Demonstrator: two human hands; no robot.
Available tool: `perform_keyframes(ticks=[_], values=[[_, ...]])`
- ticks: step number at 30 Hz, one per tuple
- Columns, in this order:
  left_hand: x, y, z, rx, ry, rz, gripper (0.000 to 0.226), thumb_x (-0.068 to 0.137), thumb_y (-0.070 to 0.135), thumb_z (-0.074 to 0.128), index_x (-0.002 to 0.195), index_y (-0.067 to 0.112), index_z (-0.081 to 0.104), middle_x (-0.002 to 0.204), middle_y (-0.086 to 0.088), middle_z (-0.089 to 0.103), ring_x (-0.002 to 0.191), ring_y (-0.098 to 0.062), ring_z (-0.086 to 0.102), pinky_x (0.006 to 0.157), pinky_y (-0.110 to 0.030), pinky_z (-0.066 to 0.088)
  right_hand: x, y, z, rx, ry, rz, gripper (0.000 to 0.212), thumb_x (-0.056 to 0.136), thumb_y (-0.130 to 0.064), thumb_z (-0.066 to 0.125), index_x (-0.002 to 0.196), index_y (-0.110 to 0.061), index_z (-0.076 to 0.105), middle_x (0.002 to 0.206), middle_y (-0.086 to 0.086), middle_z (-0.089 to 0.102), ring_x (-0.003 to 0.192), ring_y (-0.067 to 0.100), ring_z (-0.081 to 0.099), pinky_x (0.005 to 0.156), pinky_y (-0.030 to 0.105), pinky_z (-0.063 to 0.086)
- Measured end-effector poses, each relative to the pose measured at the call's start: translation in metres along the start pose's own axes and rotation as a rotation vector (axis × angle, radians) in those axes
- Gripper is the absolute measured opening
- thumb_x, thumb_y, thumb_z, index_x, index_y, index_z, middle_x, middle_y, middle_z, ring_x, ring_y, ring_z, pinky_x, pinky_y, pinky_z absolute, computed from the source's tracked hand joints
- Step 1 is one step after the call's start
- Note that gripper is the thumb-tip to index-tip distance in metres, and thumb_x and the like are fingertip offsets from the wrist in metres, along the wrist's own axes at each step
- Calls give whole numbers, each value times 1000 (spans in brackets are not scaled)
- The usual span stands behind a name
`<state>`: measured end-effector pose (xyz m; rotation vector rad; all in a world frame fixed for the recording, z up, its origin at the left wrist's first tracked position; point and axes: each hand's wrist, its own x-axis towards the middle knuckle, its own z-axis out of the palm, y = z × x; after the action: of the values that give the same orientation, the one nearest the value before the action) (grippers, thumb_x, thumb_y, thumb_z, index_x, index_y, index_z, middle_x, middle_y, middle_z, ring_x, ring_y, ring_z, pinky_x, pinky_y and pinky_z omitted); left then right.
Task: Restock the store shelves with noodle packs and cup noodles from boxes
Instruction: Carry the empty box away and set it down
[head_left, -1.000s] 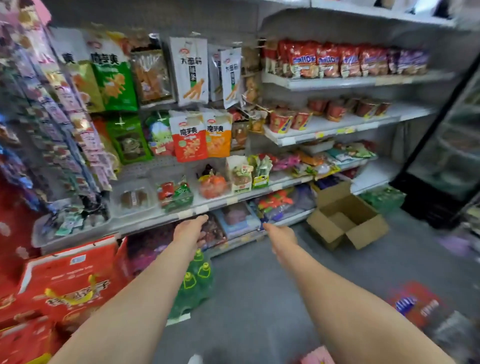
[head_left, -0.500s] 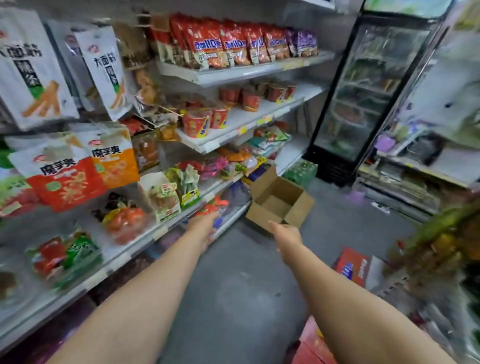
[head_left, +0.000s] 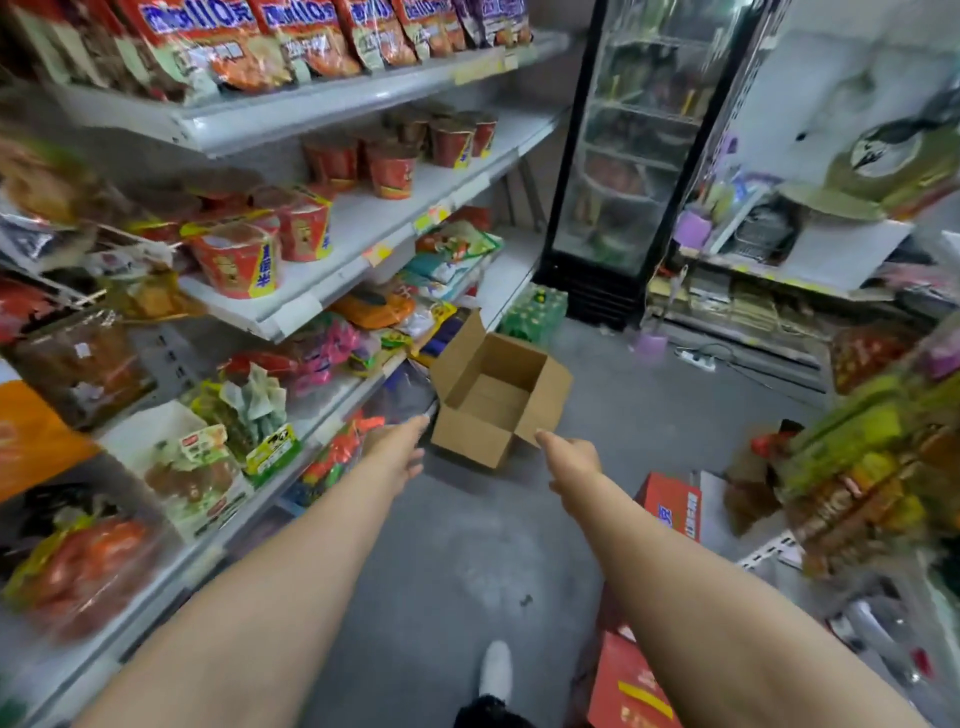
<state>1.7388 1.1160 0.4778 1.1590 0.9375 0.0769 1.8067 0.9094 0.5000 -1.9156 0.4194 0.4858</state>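
Open cardboard box sat on the floor against the foot of the shelves, flaps up, inside bare as far as visible. Both arms reached toward it. Left hand and right hand each held nothing, fingers loosely extended, near the box's front corners but not touching. Judged light and fairly stiff, walls likely to flex if squeezed; best taken by opposite side walls or under the base. Cup noodles stood on the middle shelf, noodle packs above.
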Motion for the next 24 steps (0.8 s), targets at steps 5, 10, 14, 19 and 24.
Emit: perform_keyframes(ticks=[5, 10, 14, 19, 24], values=[[62, 56, 60, 7, 36, 32, 15, 95, 28, 67, 88, 18, 58, 83, 0, 57, 68, -11, 51, 58, -25, 41, 85, -56, -2, 12, -40, 53, 37, 92, -44, 67, 104, -11, 56, 100, 9, 55, 95, 33, 58, 86, 43, 51], [119, 108, 116, 9, 51, 68, 15, 94, 28, 69, 87, 21, 57, 76, 1, 52, 63, -11, 48, 55, -24, 37, 170, -117, -15, 17, -29, 31, 39, 90, -42, 70, 110, -11, 59, 113, 13, 59, 113, 39, 61, 101, 48, 51], [158, 114, 146, 54, 90, 14, 22, 93, 28, 70, 78, 21, 54, 72, 0, 50, 59, -13, 46, 54, -26, 37, 219, -129, -11, 25, -61, 121, 64, 90, -44, 70, 137, -4, 52, 135, 15, 57, 120, 41, 57, 105, 51, 49], [220, 140, 169, 83, 112, 16, 18, 91, 32, 71, 101, 22, 60, 84, -5, 54, 63, -14, 49, 53, -28, 42, 280, -160, -2, 66, -91, 142, 66, 93, -42, 68, 143, -4, 47, 139, 14, 53, 125, 41, 53, 107, 50, 46], [297, 170, 204, 101, 83, -3, 17, 93, 31, 70, 96, 16, 61, 77, 0, 53, 64, -12, 49, 58, -27, 41, 351, -195, 12, 115, -57, 123, 48, 94, -37, 69, 124, -2, 55, 111, 13, 56, 114, 36, 58, 106, 51, 48]])
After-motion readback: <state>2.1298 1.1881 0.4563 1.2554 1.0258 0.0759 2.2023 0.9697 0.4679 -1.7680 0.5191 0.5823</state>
